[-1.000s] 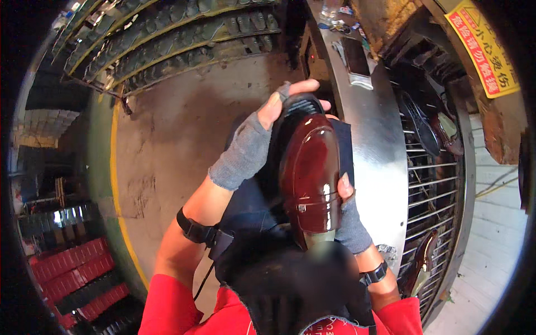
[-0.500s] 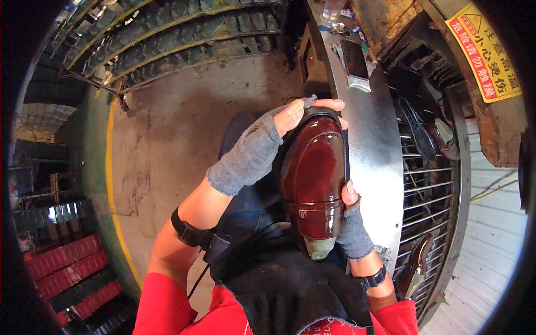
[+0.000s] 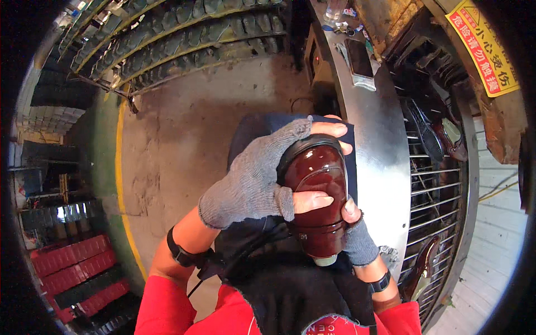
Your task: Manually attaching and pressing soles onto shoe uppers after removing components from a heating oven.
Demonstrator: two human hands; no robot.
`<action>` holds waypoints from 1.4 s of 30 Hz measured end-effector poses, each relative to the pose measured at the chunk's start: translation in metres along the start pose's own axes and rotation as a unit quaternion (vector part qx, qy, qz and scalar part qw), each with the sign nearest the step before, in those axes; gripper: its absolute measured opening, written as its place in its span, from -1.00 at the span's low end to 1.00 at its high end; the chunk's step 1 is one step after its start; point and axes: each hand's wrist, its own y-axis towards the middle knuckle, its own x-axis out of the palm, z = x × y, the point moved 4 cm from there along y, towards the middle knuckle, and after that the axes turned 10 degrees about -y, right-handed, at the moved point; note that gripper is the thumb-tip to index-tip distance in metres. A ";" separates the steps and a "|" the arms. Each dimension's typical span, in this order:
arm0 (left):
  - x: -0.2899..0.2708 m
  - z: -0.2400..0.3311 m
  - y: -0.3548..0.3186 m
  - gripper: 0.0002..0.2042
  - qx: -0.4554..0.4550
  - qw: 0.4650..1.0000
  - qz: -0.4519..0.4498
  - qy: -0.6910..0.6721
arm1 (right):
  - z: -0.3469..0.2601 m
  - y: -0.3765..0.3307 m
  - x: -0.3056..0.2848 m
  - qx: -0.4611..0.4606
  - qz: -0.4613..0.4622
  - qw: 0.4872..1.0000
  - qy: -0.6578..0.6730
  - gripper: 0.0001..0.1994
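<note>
My left hand (image 3: 251,176) and right hand (image 3: 357,231) grip the shoe (image 3: 321,173), black sole (image 3: 301,144) against its far toe, though underneath I can't tell whether it's fully seated.

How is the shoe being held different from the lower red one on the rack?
The held shoe is in the left hand and right hand; the rack shoe rests on metal bars. The held shoe looks bigger here than the rack shoe. Both are shiny, dark red.
</note>
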 end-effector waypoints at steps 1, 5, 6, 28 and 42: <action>0.000 0.008 -0.003 -0.03 0.015 0.998 -0.013 0.057 | 0.001 -0.001 0.000 0.001 -0.002 1.000 0.003 0.00; 0.008 0.007 -0.013 -0.03 -0.047 0.998 -0.026 -0.016 | 0.001 -0.009 -0.001 -0.016 -0.013 0.999 -0.032 -0.03; 0.009 0.000 -0.018 -0.01 -0.065 0.994 -0.012 -0.085 | -0.001 -0.008 -0.001 -0.016 -0.016 0.999 -0.041 -0.06; 0.050 -0.059 -0.022 0.04 -0.039 0.976 0.044 -0.208 | -0.095 -0.035 -0.078 -0.119 0.125 0.944 -0.280 -0.19; 0.052 -0.083 -0.008 -0.49 0.023 0.979 0.200 -0.020 | -0.097 -0.002 -0.035 -0.192 0.057 0.803 -0.561 -0.18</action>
